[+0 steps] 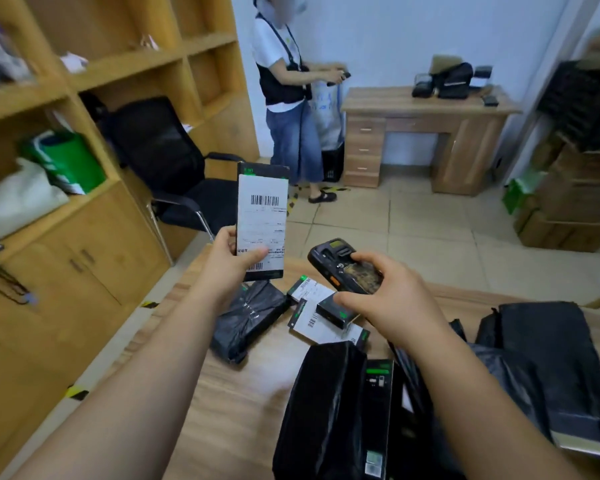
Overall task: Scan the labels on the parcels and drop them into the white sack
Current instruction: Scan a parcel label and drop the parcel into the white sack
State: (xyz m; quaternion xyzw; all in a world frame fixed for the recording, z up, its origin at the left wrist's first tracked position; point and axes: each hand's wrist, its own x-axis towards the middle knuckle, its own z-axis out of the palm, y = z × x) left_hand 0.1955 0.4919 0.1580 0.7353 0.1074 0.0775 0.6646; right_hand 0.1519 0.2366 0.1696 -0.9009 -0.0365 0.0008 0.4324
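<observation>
My left hand (232, 261) grips the lower end of a slim black parcel (262, 202) and holds it upright, its white barcode label facing me. My right hand (387, 299) grips a black handheld scanner (343, 265) just right of and below the parcel, its top end pointing away from me. Several other black parcels lie on the wooden table (236, 403): a wrapped bag (246, 320), small labelled boxes (321, 317), a long black bag (326, 410) and large bags (548, 362) at the right. No white sack is plainly visible.
A person (291, 98) stands at the back beside a wooden desk (426, 133). A black office chair (174, 168) stands left of the table, in front of wooden shelving (84, 98). Cardboard boxes (575, 202) are stacked at the right wall.
</observation>
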